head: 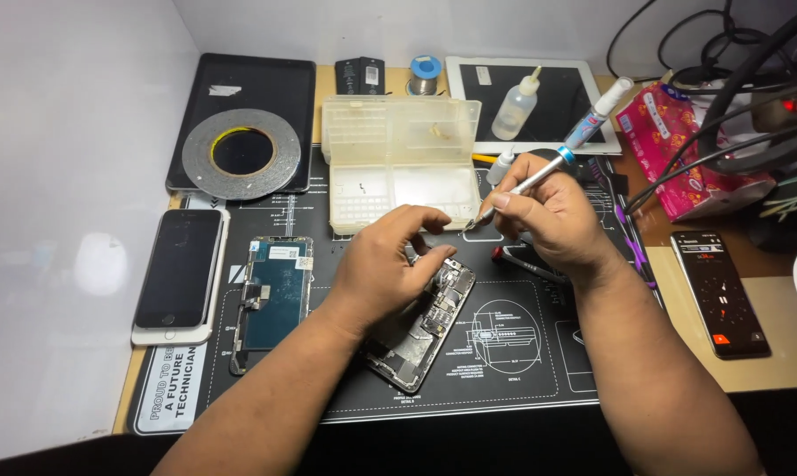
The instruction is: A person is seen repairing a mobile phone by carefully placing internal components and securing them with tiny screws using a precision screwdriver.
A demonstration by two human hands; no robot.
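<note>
Right hand (552, 216) has its grip closed on a slim silver screwdriver (529, 182), pinched between thumb and fingers like a pen, tip angled down and left toward the front edge of the clear plastic parts box (403, 163), blue-collared tail pointing up and right. Left hand (389, 264) is curled down over the opened smartphone chassis (425, 330), fingertips pressing on its upper end, so that grip is closed on the phone, pinning it to the black repair mat (504, 370). The chassis lies tilted on the mat near the middle of the desk, its top end leaning right, with bare boards and metal shields showing. Just left of it on the mat is the detached screen assembly (275, 300), face down with its flex cable trailing along its left side. Further left, at the left edge of the desk, a white smartphone (180, 275) lies face up with a dark screen. Toward the back left corner a roll of double-sided tape (241, 152) sits on a dark tablet (275, 75). Along the back edge, a white tablet (539, 128) carries a small squeeze bottle (515, 110), with a solder spool (425, 75) just left of it. On the right side, a black phone (720, 295) with a lit screen lies on the bare desk (795, 344), with a pink tissue pack (689, 150) behind it.
</note>
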